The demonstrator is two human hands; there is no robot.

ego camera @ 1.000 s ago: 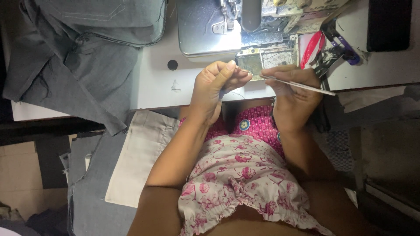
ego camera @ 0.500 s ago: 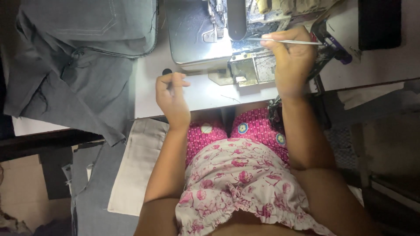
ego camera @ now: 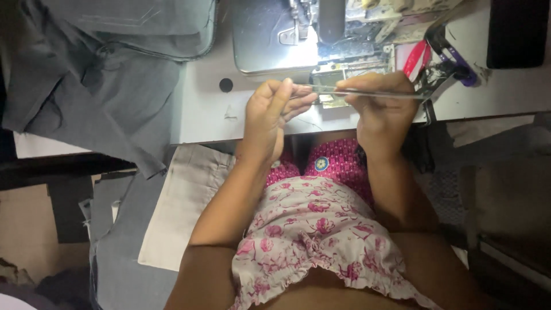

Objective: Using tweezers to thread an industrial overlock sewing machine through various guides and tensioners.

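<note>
This is a tailoring or garment workshop. An industrial sewing machine (ego camera: 287,34) sits at the top centre of the frame, its lamp lighting the metal needle plate (ego camera: 336,86) set into a white counter (ego camera: 201,109). Grey cut fabric (ego camera: 97,86) is heaped over the counter's upper left, and more grey and beige fabric pieces (ego camera: 178,201) hang at the lower left beside the seated person's lap.
</note>
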